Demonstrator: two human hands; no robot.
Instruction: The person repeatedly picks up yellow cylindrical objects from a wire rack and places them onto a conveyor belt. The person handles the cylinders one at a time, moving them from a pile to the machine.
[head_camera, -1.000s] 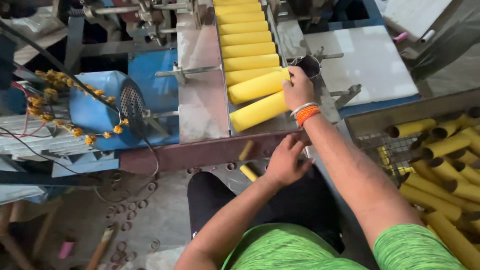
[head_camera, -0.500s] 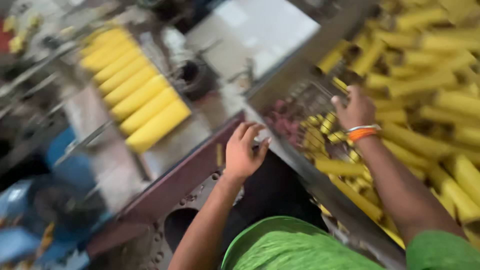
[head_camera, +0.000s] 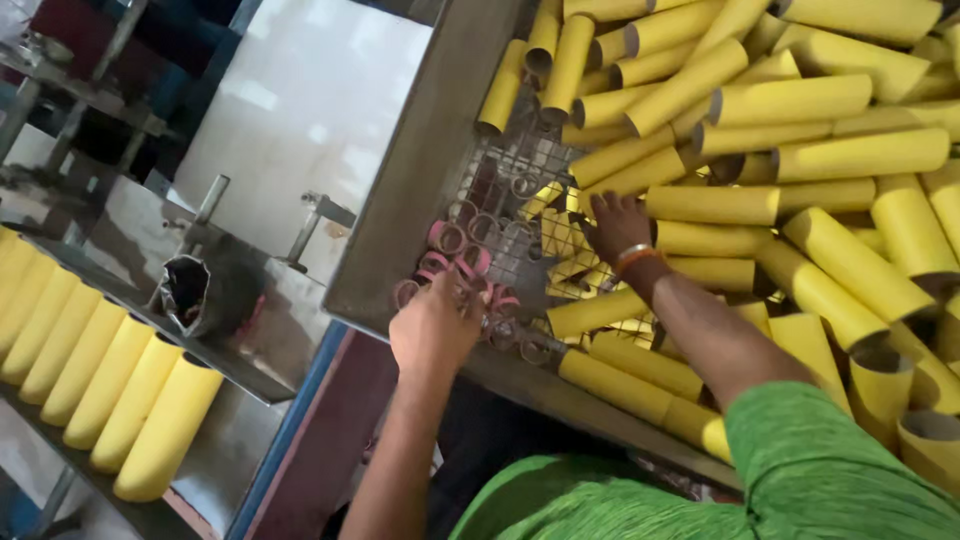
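Yellow tubes surround right hand; left hand touches pink rings.

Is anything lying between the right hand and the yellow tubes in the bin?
Nothing visible does. The right hand is already down among the yellow tubes above the bin's wire mesh, with tubes touching it on several sides. The left hand is at the small pink rings, clear of that reach.

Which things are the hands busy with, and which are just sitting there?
Busy with:
left hand on the small pink rings
right hand among the short yellow pieces in the metal bin

Just sitting there:
row of yellow tubes on the machine
dark cup
white panel
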